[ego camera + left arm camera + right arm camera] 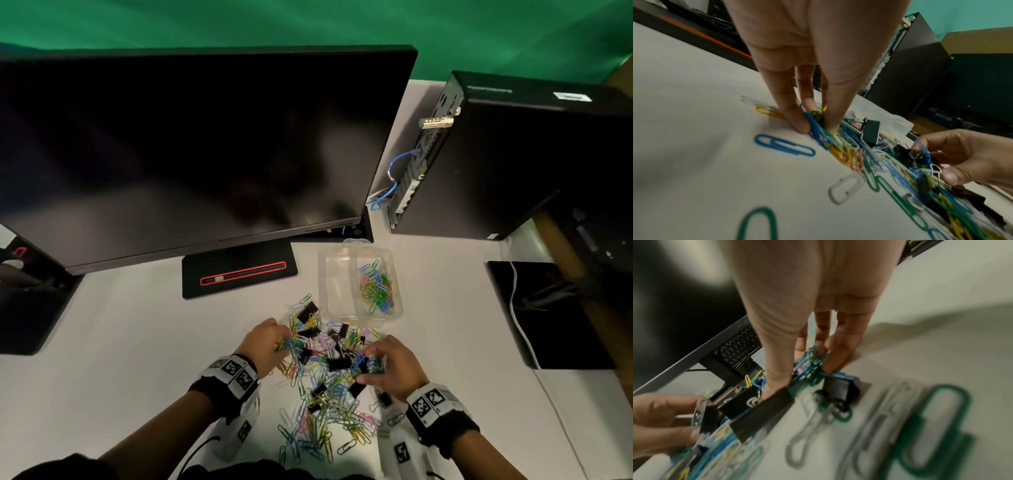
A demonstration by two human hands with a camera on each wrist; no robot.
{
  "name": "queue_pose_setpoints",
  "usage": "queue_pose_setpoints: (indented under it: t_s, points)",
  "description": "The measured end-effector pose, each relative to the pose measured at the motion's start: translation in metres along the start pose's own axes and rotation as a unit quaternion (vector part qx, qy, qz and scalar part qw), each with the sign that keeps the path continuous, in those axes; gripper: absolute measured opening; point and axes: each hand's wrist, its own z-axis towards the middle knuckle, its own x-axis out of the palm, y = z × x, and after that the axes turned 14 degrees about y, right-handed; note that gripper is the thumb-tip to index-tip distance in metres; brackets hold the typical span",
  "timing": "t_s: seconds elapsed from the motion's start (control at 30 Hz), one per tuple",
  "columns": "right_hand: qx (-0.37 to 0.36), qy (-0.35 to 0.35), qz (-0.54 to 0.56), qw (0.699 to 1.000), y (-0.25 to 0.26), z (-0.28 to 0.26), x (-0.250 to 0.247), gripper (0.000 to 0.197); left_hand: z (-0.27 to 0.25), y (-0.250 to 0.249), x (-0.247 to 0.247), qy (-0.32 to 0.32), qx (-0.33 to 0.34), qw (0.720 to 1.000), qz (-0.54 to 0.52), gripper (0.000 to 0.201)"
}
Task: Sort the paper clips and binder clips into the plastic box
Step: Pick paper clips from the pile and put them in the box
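Left hand [265, 342] down in the heap, fingertips [797, 125] pinching a small bunch of blue and green paper clips [818, 131]. Right hand [394, 363] likewise lowered, thumb and fingers [835, 353] closed on a tangle of green and blue clips [812, 368]. Between and below both hands, the mixed pile [325, 394] of coloured paper clips and black binder clips [339, 364] on the white table [120, 325]. Just beyond the hands, the clear plastic box [356, 284], paper clips in its right compartment. Farther off, a dark monitor [188, 154] and a computer case [513, 161].
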Motion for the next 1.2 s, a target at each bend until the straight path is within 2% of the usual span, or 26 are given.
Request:
queue_pose_setpoints:
  t_s: [0.13, 0.27, 0.4, 0.5, 0.67, 0.8, 1.07, 1.2]
  points:
    - [-0.004, -0.011, 0.017, 1.000, 0.000, 0.000, 0.000, 0.046, 0.001, 0.008, -0.011, 0.016, -0.011, 1.000, -0.015, 0.010]
    - [0.015, -0.026, 0.027, 0.999, -0.001, 0.000, -0.003, 0.040, 0.001, 0.014, -0.022, 0.048, -0.008, 0.997, -0.063, 0.016]
    - [0.024, -0.027, 0.050, 0.998, -0.003, -0.002, -0.004, 0.032, 0.001, 0.017, -0.031, 0.090, 0.001, 0.989, -0.114, 0.005]
    - [0.025, 0.002, 0.071, 0.997, -0.006, -0.005, -0.009, 0.033, 0.001, 0.019, -0.035, 0.091, 0.014, 0.985, -0.145, 0.006]
    - [0.032, 0.060, 0.043, 0.997, -0.012, -0.011, -0.014, 0.047, 0.001, 0.027, -0.037, 0.068, 0.032, 0.981, -0.177, 0.014]
    - [0.019, 0.022, 0.016, 0.999, -0.004, -0.011, -0.009, 0.043, 0.003, 0.031, -0.036, 0.064, 0.037, 0.976, -0.207, 0.010]
    - [0.009, -0.030, 0.038, 0.999, -0.007, -0.011, -0.005, 0.037, 0.016, 0.017, -0.038, 0.056, 0.060, 0.957, -0.277, 0.005]
    - [0.012, -0.051, 0.068, 0.996, -0.011, -0.012, -0.005, 0.032, 0.034, -0.003, -0.046, 0.058, 0.074, 0.947, -0.307, 0.014]
